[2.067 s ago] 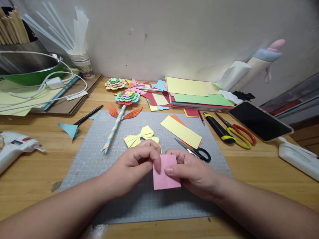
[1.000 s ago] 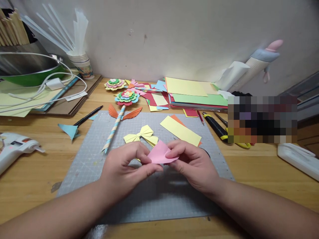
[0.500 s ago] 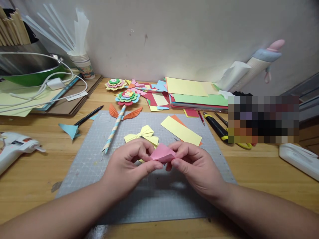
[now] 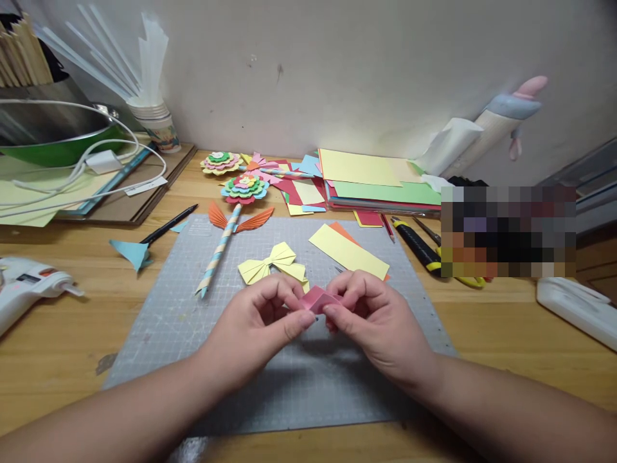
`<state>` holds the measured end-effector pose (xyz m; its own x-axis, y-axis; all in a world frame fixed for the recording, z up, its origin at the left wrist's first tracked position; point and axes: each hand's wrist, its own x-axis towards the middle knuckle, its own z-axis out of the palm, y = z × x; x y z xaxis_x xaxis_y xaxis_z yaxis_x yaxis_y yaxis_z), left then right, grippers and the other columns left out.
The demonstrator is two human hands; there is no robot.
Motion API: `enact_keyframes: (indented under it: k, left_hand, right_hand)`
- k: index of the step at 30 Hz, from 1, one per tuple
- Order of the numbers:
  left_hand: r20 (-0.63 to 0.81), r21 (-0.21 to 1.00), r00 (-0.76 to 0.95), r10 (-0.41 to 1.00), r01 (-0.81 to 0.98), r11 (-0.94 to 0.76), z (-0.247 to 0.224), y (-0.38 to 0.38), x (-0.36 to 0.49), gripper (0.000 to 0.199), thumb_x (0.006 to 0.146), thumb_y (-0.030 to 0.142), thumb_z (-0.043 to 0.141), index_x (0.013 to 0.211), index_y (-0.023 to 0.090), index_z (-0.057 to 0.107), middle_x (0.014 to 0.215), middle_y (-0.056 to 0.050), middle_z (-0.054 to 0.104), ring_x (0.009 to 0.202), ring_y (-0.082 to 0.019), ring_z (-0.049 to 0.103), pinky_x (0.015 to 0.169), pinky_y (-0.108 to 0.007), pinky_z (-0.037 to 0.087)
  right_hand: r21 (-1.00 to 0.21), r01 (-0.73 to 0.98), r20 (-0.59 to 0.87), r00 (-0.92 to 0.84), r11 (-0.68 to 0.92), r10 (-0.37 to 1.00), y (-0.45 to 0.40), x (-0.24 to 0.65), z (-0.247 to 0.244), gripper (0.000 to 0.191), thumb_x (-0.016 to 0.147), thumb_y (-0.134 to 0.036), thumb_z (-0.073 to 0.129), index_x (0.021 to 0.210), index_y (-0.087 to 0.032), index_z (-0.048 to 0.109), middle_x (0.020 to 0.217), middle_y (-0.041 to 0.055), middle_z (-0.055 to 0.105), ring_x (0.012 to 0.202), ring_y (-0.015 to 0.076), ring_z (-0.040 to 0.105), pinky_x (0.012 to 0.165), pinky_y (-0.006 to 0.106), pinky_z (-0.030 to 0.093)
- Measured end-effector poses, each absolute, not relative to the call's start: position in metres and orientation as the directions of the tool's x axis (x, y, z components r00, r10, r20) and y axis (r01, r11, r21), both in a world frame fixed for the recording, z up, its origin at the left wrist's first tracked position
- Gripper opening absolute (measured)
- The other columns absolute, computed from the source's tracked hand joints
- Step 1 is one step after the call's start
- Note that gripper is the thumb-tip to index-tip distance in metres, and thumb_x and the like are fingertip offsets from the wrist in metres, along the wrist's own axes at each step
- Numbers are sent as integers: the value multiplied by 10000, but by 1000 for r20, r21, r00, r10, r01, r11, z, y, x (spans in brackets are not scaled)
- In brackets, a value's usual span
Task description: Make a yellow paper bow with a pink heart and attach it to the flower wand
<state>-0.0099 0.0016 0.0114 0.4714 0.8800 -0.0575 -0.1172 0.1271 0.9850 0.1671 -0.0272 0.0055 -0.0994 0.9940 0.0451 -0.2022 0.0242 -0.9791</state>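
Between my two hands is a small folded piece of pink paper [image 4: 318, 298], held above the grey cutting mat [image 4: 308, 392]. My left hand [image 4: 267, 312] pinches its left end between thumb and fingers. At the right end, my right hand [image 4: 369, 315] grips it the same way. A raised fold stands in the middle of the paper; its ends are hidden by my fingertips. Just behind my left hand lie folded yellow paper bows [image 4: 270, 260], partly covered by the fingers. A yellow paper strip [image 4: 349, 251] rests on orange paper beyond my right hand.
A paper flower [image 4: 245, 188] on a striped stem [image 4: 219, 251] lies at the mat's back left. To the left are a glue gun [image 4: 36, 289] and a black pen [image 4: 171, 224]. A utility knife [image 4: 415, 244] and stacked coloured paper [image 4: 371, 170] lie at the back right.
The pink paper shows a smaller, more creased shape than before, with my fingertips closer together around it. My right hand has shifted slightly left and the view has moved a little.
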Motion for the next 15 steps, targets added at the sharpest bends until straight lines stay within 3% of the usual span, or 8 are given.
enact_keyframes:
  k: [3, 8, 15]
  left_hand:
    - [-45, 992, 463, 885, -81, 93, 12, 2, -11, 177, 812, 220, 650, 678, 166, 548, 787, -2, 581, 747, -126, 551, 711, -271, 441]
    - [17, 999, 449, 893, -34, -2, 14, 2, -13, 180, 828, 176, 622, 670, 169, 535, 794, -5, 592, 782, -133, 565, 728, -274, 443]
    - [41, 990, 417, 908, 105, -94, 18, 0, -13, 185, 831, 202, 596, 662, 173, 527, 750, -14, 597, 723, -137, 573, 668, -273, 458]
  right_hand:
    - [-989, -142, 64, -103, 49, 993, -28, 167, 6, 230, 771, -177, 716, 645, -173, 523, 801, -22, 560, 632, 64, 569, 575, 195, 484]
    - [-972, -230, 7, -187, -37, 982, -27, 167, 4, 113, 828, -230, 667, 758, -181, 593, 903, 23, 628, 691, 96, 633, 570, 212, 514]
    - [-940, -290, -134, -176, -181, 975, -25, 165, 5, 203, 778, -241, 733, 880, -203, 562, 757, -17, 665, 651, 97, 661, 543, 183, 516]
